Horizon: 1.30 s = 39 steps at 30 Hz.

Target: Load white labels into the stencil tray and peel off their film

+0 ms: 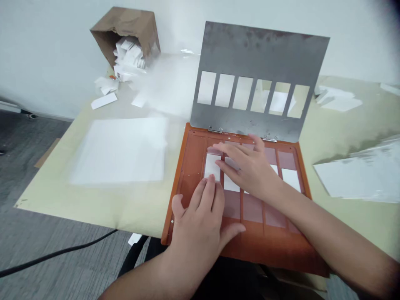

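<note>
Cards (pixel 213 166) lie in the orange tray's (pixel 190 175) slots, near the counter's (pixel 93 204) front edge. Our left hand (pixel 195 223) touches a card's lower edge with slightly spread fingertips; our right hand (pixel 246 166) lies over the cards, fingers flat and loosely spread, pinching nothing.

Hinged plate (pixel 253 54) behind tray (pixel 195 166) | paper sheet (pixel 118 152) left | cardboard box (pixel 123 27) back-left (tipped over)

Scuffed steel plate (pixel 259 54), glossy orange tray (pixel 195 166), paper slips (pixel 212 166).
</note>
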{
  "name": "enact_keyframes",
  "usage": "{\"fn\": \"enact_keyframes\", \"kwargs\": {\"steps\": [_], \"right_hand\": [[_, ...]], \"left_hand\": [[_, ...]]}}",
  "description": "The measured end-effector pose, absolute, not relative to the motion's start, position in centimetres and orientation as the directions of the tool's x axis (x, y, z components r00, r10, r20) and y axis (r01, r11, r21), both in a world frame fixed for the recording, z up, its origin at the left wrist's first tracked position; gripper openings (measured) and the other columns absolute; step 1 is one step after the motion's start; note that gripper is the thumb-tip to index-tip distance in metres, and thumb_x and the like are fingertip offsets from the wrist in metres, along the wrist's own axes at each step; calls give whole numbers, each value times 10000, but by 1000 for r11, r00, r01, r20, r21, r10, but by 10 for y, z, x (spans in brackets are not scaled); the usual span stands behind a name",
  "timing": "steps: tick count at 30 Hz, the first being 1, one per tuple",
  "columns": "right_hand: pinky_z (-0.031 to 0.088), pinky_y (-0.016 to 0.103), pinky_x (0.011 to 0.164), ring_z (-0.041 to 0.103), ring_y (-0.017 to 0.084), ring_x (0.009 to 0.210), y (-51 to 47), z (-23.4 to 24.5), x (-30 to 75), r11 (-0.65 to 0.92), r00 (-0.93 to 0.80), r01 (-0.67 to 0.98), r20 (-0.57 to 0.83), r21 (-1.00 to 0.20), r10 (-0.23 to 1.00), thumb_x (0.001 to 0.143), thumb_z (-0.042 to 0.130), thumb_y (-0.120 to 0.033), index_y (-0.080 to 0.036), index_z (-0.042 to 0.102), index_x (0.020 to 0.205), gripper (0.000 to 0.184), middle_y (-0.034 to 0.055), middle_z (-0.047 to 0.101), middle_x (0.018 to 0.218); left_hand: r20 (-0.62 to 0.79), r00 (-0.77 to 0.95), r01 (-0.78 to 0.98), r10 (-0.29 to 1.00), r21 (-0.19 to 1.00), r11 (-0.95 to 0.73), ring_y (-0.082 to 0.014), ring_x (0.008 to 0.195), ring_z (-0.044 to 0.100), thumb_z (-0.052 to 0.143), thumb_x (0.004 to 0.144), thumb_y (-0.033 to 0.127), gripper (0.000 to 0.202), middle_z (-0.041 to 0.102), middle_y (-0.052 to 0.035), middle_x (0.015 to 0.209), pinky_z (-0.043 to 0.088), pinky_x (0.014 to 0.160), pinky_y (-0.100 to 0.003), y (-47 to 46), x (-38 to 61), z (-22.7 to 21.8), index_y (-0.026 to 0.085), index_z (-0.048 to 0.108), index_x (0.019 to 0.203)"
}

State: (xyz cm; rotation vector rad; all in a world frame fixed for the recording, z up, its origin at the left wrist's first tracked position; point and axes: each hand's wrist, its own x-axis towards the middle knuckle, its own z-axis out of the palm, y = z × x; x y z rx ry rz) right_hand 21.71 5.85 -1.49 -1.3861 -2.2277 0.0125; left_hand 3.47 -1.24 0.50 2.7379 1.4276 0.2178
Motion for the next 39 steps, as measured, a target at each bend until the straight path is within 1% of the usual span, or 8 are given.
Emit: {"fn": "enact_keyframes", "kwargs": {"steps": [3,5,6,9,12,16,22,39], "right_hand": [[530,432,970,706,195,1029,61,-16,217,545,-321,745,511,-384,798,961,519,-172,-229,566,1258,306,107,655,1305],[606,344,802,720,172,953,63,-17,218,543,-269,720,547,-432,792,951,536,-158,-208,602,1178,242,133,619,1332],[615,335,786,721,165,929,63,-17,218,544,-260,723,561,-427,786,948,546,-155,-204,626,1101,180,133,620,1323],[566,438,986,711,178,976,61,-17,219,582,-315,726,575,-367,755,937,572,-151,-202,635,889,95,101,672,1224],[435,532,1141,711,163,966,55,-16,218,602,-392,703,499,-380,773,942,545,-130,-200,634,882,129,58,714,1095],[319,562,1209,720,142,878,49,-12,216,595,-442,708,419,-381,793,939,516,-100,-180,656,887,169,26,738,961],[228,542,1249,729,147,873,46,-9,214,590,-452,717,397,-370,799,915,494,-55,-174,697,873,239,37,754,956],[417,472,1172,716,133,702,45,-5,212,619,-493,742,415,-260,765,886,511,-9,-162,680,854,229,35,763,931]], "left_hand": [[102,557,818,824,102,-566,-265,1287,568,203,1018,590,672,529,-80,1497,528,877,-509,-13,35,4,134,529,1388],[107,562,815,820,98,-571,-263,1288,567,185,1023,581,673,527,-85,1497,529,876,-505,-13,35,4,135,537,1382],[107,564,814,819,98,-573,-262,1289,567,176,1024,578,675,527,-87,1496,528,877,-501,-13,35,5,135,540,1380],[99,568,811,817,103,-577,-262,1293,562,200,1023,581,668,520,-90,1501,524,891,-485,-14,35,5,135,536,1388],[103,572,807,814,108,-581,-265,1292,561,246,1018,587,657,518,-92,1503,520,896,-475,-14,34,5,132,526,1400],[127,571,805,811,105,-584,-263,1289,561,254,1020,582,653,531,-88,1494,518,882,-470,-14,34,4,127,522,1404],[123,579,802,806,90,-590,-276,1278,560,298,999,615,688,536,-98,1490,507,878,-470,-14,34,4,111,516,1414],[166,527,828,833,121,-548,-227,1246,573,169,1025,590,687,606,-42,1427,420,863,-452,-13,37,3,151,586,1349]]}}
